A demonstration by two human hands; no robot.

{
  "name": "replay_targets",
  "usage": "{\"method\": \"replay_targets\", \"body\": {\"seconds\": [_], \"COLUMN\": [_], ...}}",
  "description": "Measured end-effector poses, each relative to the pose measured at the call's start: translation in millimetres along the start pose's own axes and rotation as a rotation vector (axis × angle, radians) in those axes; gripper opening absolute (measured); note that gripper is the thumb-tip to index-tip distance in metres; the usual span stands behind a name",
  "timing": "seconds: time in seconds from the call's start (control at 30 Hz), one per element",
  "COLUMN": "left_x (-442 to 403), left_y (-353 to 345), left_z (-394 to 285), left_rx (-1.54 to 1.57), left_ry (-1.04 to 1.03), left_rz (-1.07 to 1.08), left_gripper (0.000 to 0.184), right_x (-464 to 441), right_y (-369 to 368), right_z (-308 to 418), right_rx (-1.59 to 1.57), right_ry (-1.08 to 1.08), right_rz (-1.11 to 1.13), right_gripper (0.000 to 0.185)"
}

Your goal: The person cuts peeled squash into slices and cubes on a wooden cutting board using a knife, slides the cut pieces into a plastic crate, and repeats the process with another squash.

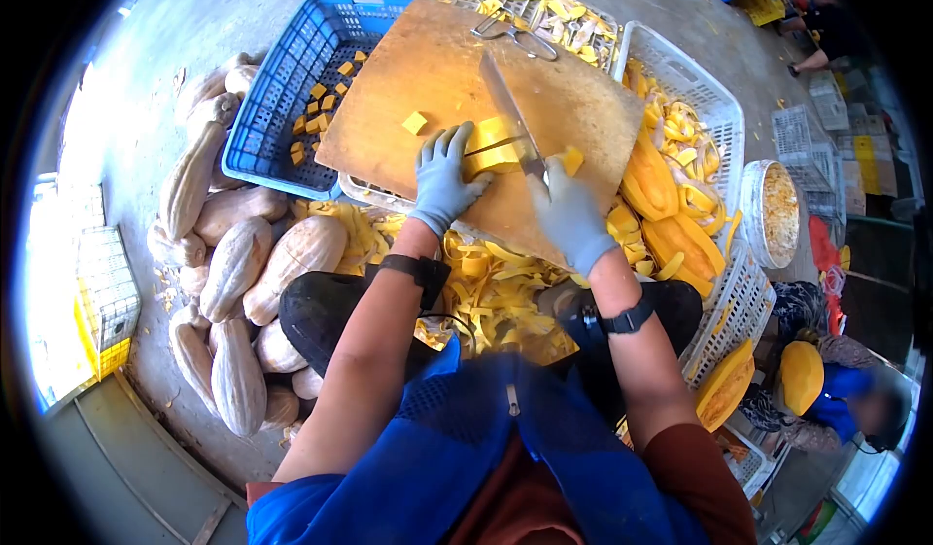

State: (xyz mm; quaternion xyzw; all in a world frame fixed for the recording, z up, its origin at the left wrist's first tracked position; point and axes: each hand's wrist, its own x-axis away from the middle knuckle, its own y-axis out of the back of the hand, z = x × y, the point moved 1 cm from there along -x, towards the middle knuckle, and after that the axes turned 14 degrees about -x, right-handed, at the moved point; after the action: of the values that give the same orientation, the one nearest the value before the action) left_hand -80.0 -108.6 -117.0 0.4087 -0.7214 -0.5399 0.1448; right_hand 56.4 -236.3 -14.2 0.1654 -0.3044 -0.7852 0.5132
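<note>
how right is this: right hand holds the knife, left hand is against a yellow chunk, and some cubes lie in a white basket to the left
The basket is blue, not white, as the head view shows. The right hand holds the knife, the left hand is against a yellow chunk, and some cubes lie in that basket.

**Brown flat wooden board (418, 73) at upper centre**

On it, a silver looped metal tool (512, 33) lies near the upper edge, a cut yellow block (496, 158) at the middle and a yellow cube (415, 122) left of that. At upper left stands the blue rectangular plastic crate (277, 83), orange cubes (319, 90) inside; right, the white perforated plastic crate (695, 78) holds long yellow peelings (682, 122). Pale oblong gourds (236, 265) lie at frame left, below the blue crate.
</note>
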Motion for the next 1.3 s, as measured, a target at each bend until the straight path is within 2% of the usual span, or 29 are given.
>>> {"method": "replay_targets", "body": {"seconds": [0.1,0.17,0.23,0.3,0.33,0.53,0.63,0.67,0.7,0.77,0.8,0.9,0.97,1.03,1.07,1.1,1.13,1.17,1.23,1.3], "left_x": [3.4,4.9,3.8,6.1,3.2,8.2,23.0,25.6,23.5,14.1,5.3,-21.9,-37.7,-56.9,-66.2,-75.7,-87.5,-95.0,-87.4,-88.0], "left_y": [2.9,7.7,10.8,7.2,5.5,0.4,5.0,2.8,9.1,-7.1,-9.2,-9.3,0.5,13.9,24.2,26.0,10.4,15.9,46.2,56.9], "left_z": [7.9,10.5,10.2,12.7,13.8,-5.0,-34.9,-50.0,-68.1,-82.8,-80.7,-55.6,-22.5,21.9,44.7,72.3,117.5,143.6,133.1,114.5], "left_rx": [0.074,0.068,0.018,0.003,-0.006,0.006,-0.182,-0.182,-0.140,-0.199,-0.197,-0.236,-0.320,-0.375,-0.445,-0.488,-0.328,-0.351,-0.840,-0.827], "left_ry": [0.052,0.036,0.018,0.001,0.003,0.139,-0.062,-0.206,-0.355,-0.523,-0.508,-0.509,-0.534,-0.500,-0.445,-0.343,-0.199,-0.106,0.134,0.124], "left_rz": [0.010,0.012,0.048,0.023,-0.004,-0.064,-0.159,-0.030,0.000,0.008,0.011,0.002,-0.005,-0.069,-0.025,-0.022,0.040,0.056,-0.137,-0.035], "left_gripper": [0.089,0.083,0.079,0.077,0.075,0.075,0.077,0.077,0.068,0.053,0.049,0.038,0.038,0.037,0.037,0.037,0.038,0.037,0.053,0.065], "right_x": [9.3,11.4,12.1,10.7,7.4,30.2,40.9,43.9,44.8,46.0,50.5,72.1,83.1,85.6,87.8,89.3,89.8,90.7,90.4,86.8], "right_y": [7.8,-1.0,-20.2,-55.5,-54.6,-25.4,1.0,7.4,15.1,32.5,34.8,35.3,28.4,22.2,19.7,18.9,20.4,24.1,39.6,59.3], "right_z": [37.4,40.5,30.7,-9.4,-10.8,9.3,6.7,1.5,-4.8,-18.4,-32.6,-46.6,-49.9,-50.7,-54.8,-61.0,-70.4,-81.0,-98.1,-108.3], "right_rx": [-0.158,-0.035,0.024,0.024,0.042,-0.179,-0.280,-0.209,-0.188,-0.147,-0.283,-0.268,-0.336,-0.341,-0.355,-0.316,-0.268,-0.216,-0.113,0.088], "right_ry": [0.102,0.095,0.010,-0.153,-0.133,-0.026,0.017,0.048,0.004,-0.079,-0.242,-0.244,-0.376,-0.432,-0.423,-0.312,-0.210,-0.109,-0.168,-0.286], "right_rz": [-0.108,-0.065,0.008,0.096,0.097,-0.084,-0.242,-0.354,-0.375,-0.413,-0.379,-0.354,-0.263,-0.169,-0.148,-0.127,-0.114,-0.100,-0.196,-0.324], "right_gripper": [0.023,0.024,0.025,0.026,0.026,0.024,0.024,0.024,0.025,0.026,0.027,0.029,0.031,0.031,0.030,0.030,0.030,0.031,0.031,0.033]}}
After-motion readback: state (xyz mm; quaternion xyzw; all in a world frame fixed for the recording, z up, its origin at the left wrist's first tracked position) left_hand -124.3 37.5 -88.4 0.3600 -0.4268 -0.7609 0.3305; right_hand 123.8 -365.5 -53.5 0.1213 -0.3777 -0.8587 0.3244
